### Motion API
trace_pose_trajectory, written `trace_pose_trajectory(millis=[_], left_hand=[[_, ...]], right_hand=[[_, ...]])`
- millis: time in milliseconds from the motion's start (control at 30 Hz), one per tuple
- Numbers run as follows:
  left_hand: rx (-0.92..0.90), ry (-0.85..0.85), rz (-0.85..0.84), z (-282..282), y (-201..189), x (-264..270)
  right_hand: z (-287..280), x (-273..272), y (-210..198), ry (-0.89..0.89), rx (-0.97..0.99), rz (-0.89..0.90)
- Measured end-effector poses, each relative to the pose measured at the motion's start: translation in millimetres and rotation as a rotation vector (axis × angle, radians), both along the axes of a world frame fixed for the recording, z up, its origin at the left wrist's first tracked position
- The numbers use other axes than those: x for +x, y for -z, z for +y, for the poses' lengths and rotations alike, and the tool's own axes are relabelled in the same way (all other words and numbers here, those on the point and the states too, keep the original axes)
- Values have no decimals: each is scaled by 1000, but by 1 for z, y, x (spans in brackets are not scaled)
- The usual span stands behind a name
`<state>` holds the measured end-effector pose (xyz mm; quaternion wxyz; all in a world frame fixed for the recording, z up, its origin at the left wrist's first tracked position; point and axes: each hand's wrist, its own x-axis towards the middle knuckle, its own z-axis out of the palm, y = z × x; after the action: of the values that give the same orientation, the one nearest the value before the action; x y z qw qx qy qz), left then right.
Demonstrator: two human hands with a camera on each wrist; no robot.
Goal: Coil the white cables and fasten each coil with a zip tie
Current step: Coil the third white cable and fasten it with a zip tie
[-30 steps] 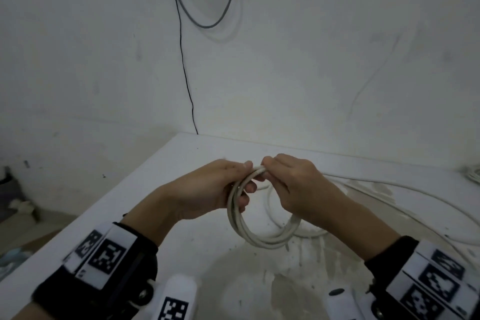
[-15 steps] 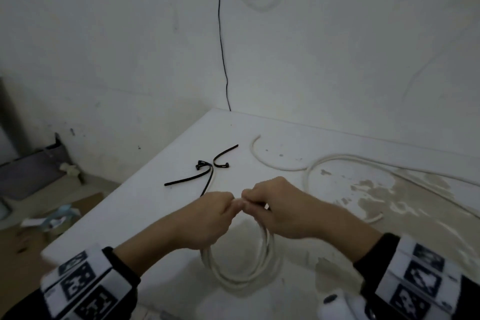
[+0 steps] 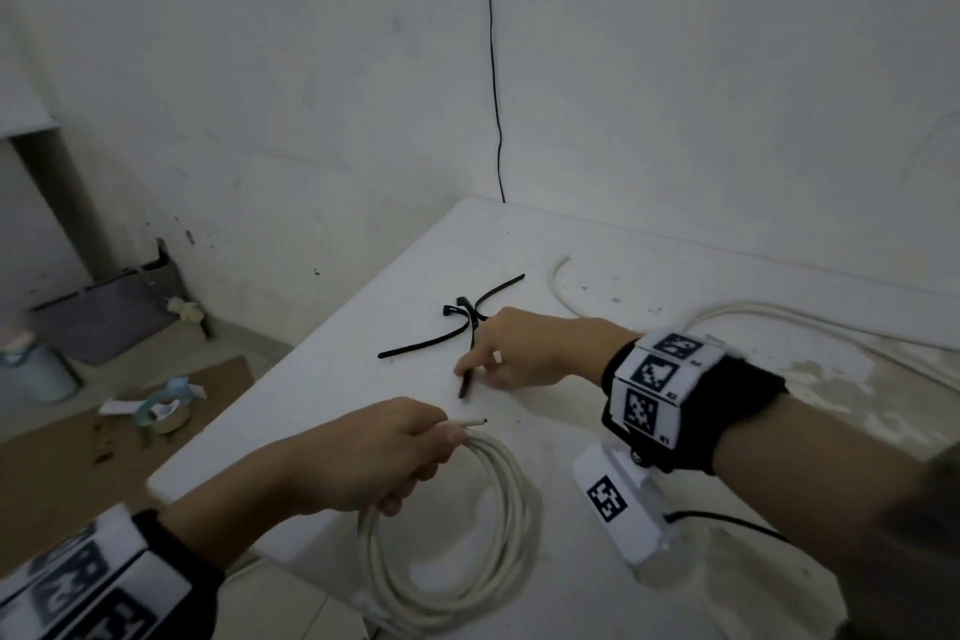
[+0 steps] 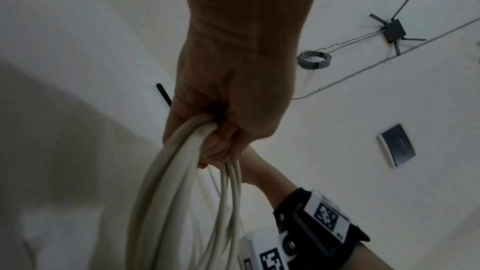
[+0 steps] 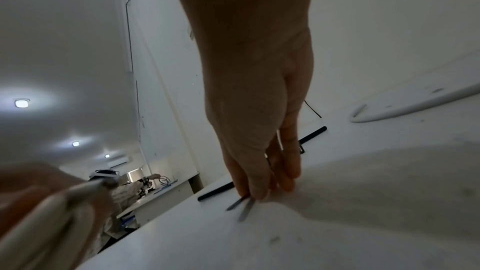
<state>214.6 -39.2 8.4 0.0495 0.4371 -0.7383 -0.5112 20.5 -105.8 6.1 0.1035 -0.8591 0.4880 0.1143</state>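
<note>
— White table [image 3: 363,276] under me. What's in my grip?

— Left hand [image 3: 363,463] is fisted around the coiled cable [image 3: 498,535], its loops hanging over the table edge. Right hand [image 3: 519,353] pinches one zip tie [image 3: 466,382] against the tabletop.

— Anything hidden?

— That tie's middle, behind my fingers [image 5: 257,184]; spare ties [image 3: 457,322] lie just beyond.

I see an off-white cable coil [image 3: 467,535] on the white, stain-mottled table [image 3: 597,255]. The zip ties [image 3: 457,327] are black. My wristbands [image 3: 691,395] are black with white panels carrying black-and-white square-code patterns.
</note>
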Motion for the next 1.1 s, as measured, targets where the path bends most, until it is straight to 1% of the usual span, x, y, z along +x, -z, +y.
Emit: trace_pose_trajectory(millis=[100, 200, 233, 300, 367, 433, 467, 533, 600, 733, 867, 900, 967, 1000, 1033, 1100], left_hand=[[45, -37, 89, -2, -1, -3], [83, -29, 144, -2, -3, -13], [91, -24, 156, -2, -4, -17], [97, -16, 177, -1, -5, -28], [94, -5, 207, 2, -5, -40], [93, 27, 237, 6, -6, -55], [90, 47, 256, 8, -7, -64], [77, 87, 306, 12, -10, -84], [63, 129, 375, 18, -14, -105], [78, 205, 517, 32, -21, -145], [74, 327, 537, 52, -25, -182], [64, 347, 533, 57, -26, -189], [43, 376, 524, 65, -28, -200], [34, 387, 517, 68, -29, -204], [21, 391, 508, 70, -29, -208], [-11, 374, 487, 73, -31, -213]], right_hand=[[1, -7, 6, -18, -122, -128], [10, -18, 12, -77, -220, -102], [14, -23, 13, -93, -278, -126], [24, -37, 9, -84, -437, -274], [36, -56, -3, 19, -594, -511], [51, -75, -17, 141, -696, -701], [61, -84, -26, 221, -708, -771], [83, -104, -37, 386, -650, -905], [106, -123, -44, 466, -634, -945], [152, -160, -50, 627, -712, -918], [188, -185, -48, 824, -634, -1072], [194, -191, -49, 857, -652, -1093], [206, -201, -53, 874, -780, -1096], [211, -205, -54, 854, -859, -1105], [216, -207, -55, 803, -931, -1131], [224, -203, -56, 605, -1053, -1160]])
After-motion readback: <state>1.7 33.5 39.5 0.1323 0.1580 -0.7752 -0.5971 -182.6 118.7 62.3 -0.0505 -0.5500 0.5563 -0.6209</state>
